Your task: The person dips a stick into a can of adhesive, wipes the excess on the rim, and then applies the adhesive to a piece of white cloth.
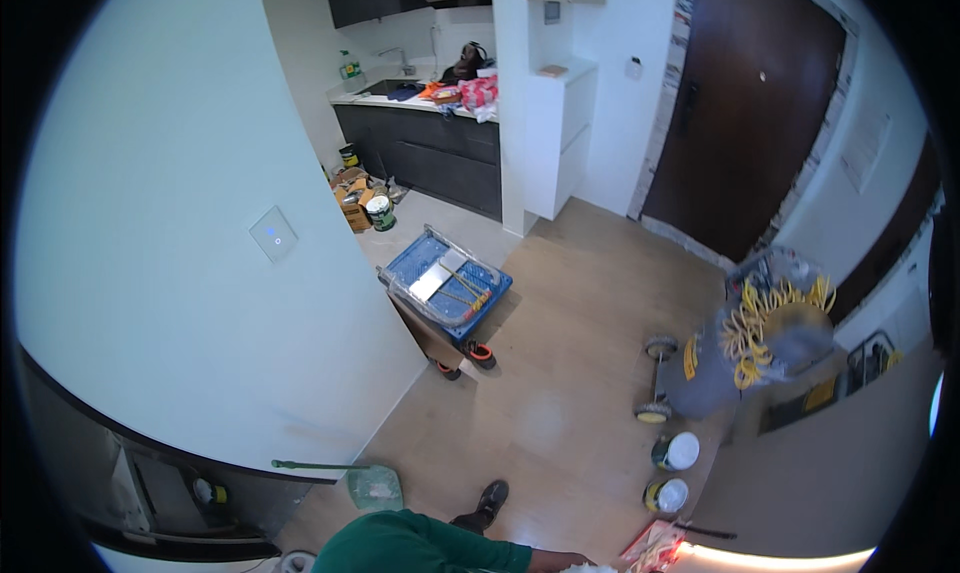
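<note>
My left arm, in a green sleeve (pixel 440 545), reaches to the right along the lower edge. My left hand (pixel 562 561) is cut off by that edge and its fingers are hidden. Just beside it shows a sliver of something white (pixel 588 569), too little to name. Further right lies a red and pale item (pixel 655 547), its kind unclear, with a thin dark stick (pixel 706 532) by it. My right hand is out of view. A dark shoe (pixel 491 499) stands on the floor beyond the sleeve.
A green dustpan (pixel 376 488) leans near the left wall. Ahead stands a blue platform trolley (pixel 412 260). To the right are a grey wheeled tank (pixel 697 378) with yellow coiled hose (pixel 745 333) and two cans (pixel 682 451). A brown door (pixel 750 103) and kitchen counter (pixel 420 148) lie beyond.
</note>
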`<state>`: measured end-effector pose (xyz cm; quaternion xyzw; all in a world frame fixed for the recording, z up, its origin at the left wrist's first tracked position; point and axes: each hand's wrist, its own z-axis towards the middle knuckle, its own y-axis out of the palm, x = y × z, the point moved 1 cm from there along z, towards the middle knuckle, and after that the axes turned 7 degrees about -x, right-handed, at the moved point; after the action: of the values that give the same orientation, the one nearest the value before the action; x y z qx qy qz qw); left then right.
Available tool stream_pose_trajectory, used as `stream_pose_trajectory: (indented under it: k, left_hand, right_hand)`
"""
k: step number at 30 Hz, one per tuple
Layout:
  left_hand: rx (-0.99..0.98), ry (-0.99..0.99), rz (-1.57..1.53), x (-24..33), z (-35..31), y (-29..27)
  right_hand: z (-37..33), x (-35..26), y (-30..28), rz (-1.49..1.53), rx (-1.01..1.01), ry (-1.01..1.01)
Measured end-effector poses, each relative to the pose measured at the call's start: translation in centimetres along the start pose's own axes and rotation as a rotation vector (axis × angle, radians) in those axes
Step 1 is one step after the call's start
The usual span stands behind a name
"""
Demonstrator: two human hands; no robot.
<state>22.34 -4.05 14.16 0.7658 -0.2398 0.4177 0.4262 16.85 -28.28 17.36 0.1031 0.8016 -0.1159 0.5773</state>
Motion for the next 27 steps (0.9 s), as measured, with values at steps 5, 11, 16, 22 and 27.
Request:
stream_pose_trajectory:
  k: [5, 11, 16, 22, 27]
  left_hand:
    - [0.179, 0.032, -0.011, 5.3, -0.7, -5.8]
    - [0.288, 0.104, 0.266, 10.3, 1.4, -10.8]
    - [0.341, 0.195, 0.107, 12.6, 5.6, -14.9]
    - [0.522, 0.256, 0.076, 19.7, 9.5, -19.6]
    - [0.704, 0.295, -0.200, 22.8, 7.1, -24.1]
  right_hand:
    - [5.7, -6.4, 7.3, 0.066, -0.060, 0.066]
    - [10.3, -10.5, 10.7, -0.138, -0.284, 0.003]
    - [18.4, -11.0, 11.2, -0.144, -0.352, -0.068]
    - [27.5, -14.2, 12.1, -0.039, -0.337, -0.131]
    - [33.9, -20.8, 16.1, -0.204, -0.432, -0.282]
